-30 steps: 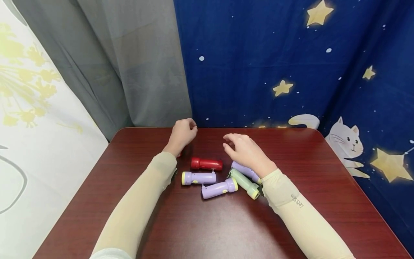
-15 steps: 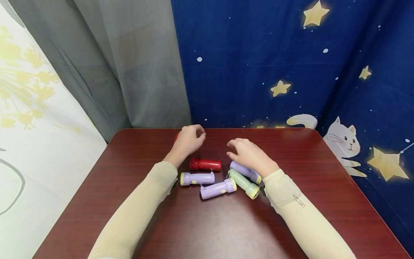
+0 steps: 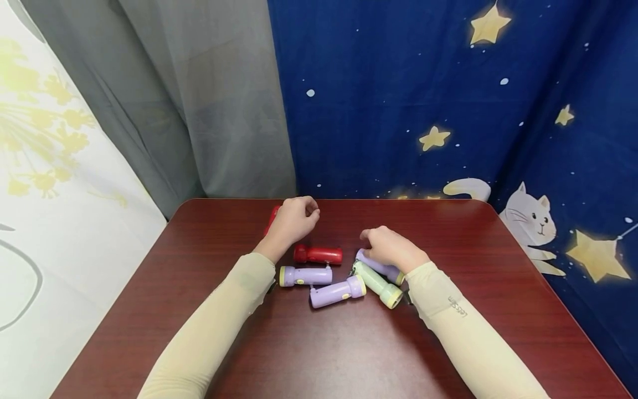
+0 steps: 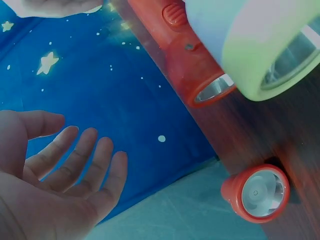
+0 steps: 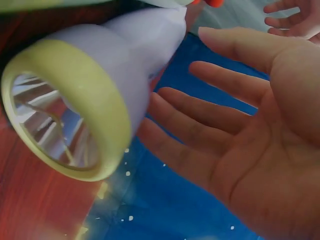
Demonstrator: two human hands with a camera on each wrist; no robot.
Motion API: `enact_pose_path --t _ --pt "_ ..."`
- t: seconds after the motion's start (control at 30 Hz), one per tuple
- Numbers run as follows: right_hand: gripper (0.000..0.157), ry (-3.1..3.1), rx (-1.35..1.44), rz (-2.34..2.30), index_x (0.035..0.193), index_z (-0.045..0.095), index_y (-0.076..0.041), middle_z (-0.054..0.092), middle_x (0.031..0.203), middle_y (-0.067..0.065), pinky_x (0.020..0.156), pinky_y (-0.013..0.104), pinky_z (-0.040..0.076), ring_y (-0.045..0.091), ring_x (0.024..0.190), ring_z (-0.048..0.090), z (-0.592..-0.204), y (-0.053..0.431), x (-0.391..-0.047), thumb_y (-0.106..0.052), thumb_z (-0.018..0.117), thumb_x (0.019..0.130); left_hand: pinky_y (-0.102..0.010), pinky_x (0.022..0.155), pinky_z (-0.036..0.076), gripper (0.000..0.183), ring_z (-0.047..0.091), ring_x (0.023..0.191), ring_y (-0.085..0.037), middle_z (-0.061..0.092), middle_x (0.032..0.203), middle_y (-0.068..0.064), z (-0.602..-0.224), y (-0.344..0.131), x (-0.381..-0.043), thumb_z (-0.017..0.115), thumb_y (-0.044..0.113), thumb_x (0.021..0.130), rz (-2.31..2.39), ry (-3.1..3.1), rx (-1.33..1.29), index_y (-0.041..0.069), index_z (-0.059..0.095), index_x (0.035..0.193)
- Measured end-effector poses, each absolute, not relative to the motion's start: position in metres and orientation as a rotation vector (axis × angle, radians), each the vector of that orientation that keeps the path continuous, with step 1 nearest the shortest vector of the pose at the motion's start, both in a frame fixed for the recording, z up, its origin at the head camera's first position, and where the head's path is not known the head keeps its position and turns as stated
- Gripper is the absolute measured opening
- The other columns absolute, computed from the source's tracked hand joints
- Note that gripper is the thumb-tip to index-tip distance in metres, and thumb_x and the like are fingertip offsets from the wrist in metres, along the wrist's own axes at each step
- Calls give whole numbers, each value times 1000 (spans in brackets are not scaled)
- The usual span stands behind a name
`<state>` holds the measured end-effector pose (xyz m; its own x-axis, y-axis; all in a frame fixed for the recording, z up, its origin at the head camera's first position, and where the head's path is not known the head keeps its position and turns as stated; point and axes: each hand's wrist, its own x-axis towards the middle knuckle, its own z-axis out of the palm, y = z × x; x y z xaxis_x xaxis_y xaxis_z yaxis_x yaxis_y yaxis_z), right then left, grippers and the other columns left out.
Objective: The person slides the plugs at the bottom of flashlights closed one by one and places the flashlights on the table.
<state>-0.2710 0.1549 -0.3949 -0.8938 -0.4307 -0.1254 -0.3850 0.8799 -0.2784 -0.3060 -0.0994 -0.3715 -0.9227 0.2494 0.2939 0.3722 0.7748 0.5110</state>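
Observation:
My left hand [image 3: 295,220] hovers over the far part of the table, fingers loosely bent and nothing in them. Partly behind it lies a red flashlight [image 3: 271,216]; another red flashlight [image 3: 318,254] lies crosswise nearer the middle. My right hand [image 3: 394,246] is just above a purple flashlight [image 5: 107,75] with a yellow rim. In the right wrist view its fingers are extended beside that flashlight's body; whether the fingertips touch it I cannot tell. A pale green flashlight [image 3: 377,284] lies alongside. Two more purple flashlights [image 3: 305,275] lie to the left, the nearer one [image 3: 331,294] slanted.
The flashlights lie close together on a dark red wooden table [image 3: 319,354]. Its far edge meets a grey curtain [image 3: 239,111] and a blue curtain [image 3: 374,111] with stars. A white patterned cloth [image 3: 60,221] hangs at the left.
My left hand has come right and slightly nearer, uncovering the red flashlight behind it. My right hand has lowered toward the purple flashlight under it. The flashlights have stayed in place.

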Motion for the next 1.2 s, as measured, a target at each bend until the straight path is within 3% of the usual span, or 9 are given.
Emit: enact_pose_path --t 0.23,0.63,0.77,1.07,1.2 --pt "46 2773 -578 -354 142 63 2 69 139 22 108 48 56 27 115 67 -400 158 -272 -10 64 98 -39 82 62 15 71 86 -21 79 95 -6 -372 -96 -306 65 19 101 -817 -2744 -523 9 76 103" --pt "39 2747 -596 -316 137 67 2 72 132 19 107 47 56 25 113 68 -399 155 -270 -6 59 99 -39 80 61 14 72 85 -20 79 92 -5 -372 -96 -306 65 19 101 -841 -2745 -514 10 76 102" --pt "34 2736 -598 -304 134 67 2 73 126 18 104 46 56 25 108 67 -400 154 -269 -8 57 102 -38 80 61 14 73 84 -20 79 91 -5 -373 -96 -306 65 18 101 -840 -2736 -513 10 76 100" --pt "17 2768 -659 -272 110 70 1 71 98 12 88 41 55 22 88 61 -403 157 -268 -10 59 103 -38 80 61 14 72 84 -20 79 89 -5 -373 -97 -305 64 18 101 -854 -2738 -509 10 76 99" --pt "23 2787 -657 -248 117 68 4 72 104 17 93 44 56 26 96 64 -403 155 -268 -10 59 102 -39 80 60 14 71 83 -20 79 89 -5 -373 -97 -305 64 18 100 -855 -2732 -507 10 76 99"
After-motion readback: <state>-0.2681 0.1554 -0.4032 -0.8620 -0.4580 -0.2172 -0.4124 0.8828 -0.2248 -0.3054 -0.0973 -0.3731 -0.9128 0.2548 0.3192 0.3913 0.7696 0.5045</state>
